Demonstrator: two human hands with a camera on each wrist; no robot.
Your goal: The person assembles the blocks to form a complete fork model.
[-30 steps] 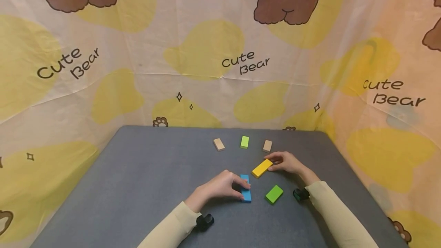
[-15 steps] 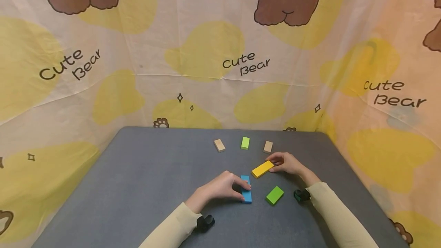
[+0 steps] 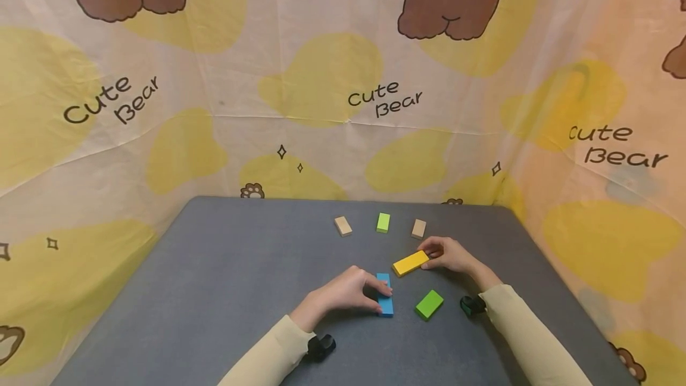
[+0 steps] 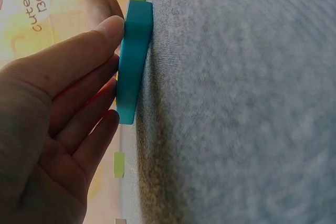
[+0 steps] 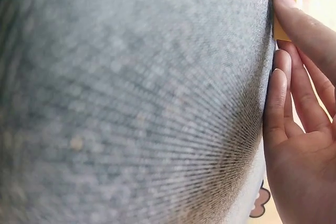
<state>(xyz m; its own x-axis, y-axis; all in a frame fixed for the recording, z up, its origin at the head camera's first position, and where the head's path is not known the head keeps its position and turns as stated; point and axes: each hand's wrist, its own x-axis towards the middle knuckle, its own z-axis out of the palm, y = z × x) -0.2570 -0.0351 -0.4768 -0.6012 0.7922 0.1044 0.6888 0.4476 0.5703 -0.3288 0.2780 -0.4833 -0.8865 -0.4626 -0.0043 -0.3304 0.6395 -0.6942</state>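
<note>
Block (image 3: 418,229), seemingly wooden, near right hand (image 3: 451,254)

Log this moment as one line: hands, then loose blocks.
left hand: holds blue block | right hand: holds yellow block at one end | green block: untouched | lime block: farther back, between two tan blocks
</note>
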